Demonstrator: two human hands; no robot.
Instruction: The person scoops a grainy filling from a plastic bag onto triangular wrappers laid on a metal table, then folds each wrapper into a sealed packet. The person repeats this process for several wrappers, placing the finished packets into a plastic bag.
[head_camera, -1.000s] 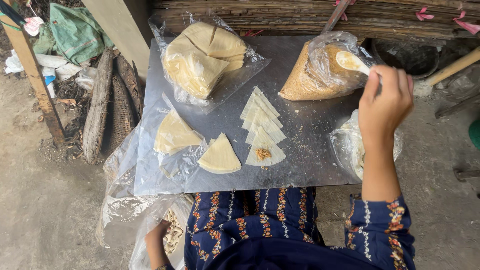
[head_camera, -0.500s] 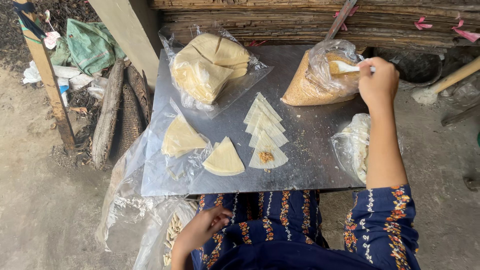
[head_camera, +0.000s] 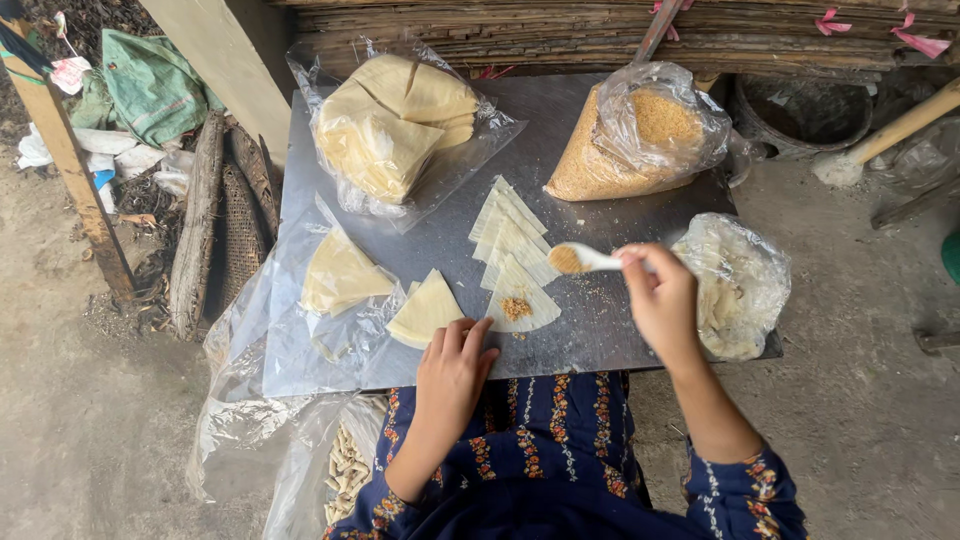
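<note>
A grey metal table (head_camera: 620, 340) sits on bare dirt ground before stacked planks, and carries a clear bag of pale triangular wrappers (head_camera: 395, 130) at its far left, a clear bag of tan crumb filling (head_camera: 640, 140) at far right and a crumpled bag (head_camera: 735, 280) on the right edge — bare metal lies open between them. The right hand (head_camera: 660, 300) pinches a white spoon (head_camera: 585, 260) heaped with filling above the fanned row of wrappers (head_camera: 512, 245), its nearest already dotted. The left hand (head_camera: 450, 375) rests loose-fingered, holding nothing, at the near edge, fingertips touching a single wrapper (head_camera: 425, 312).
</note>
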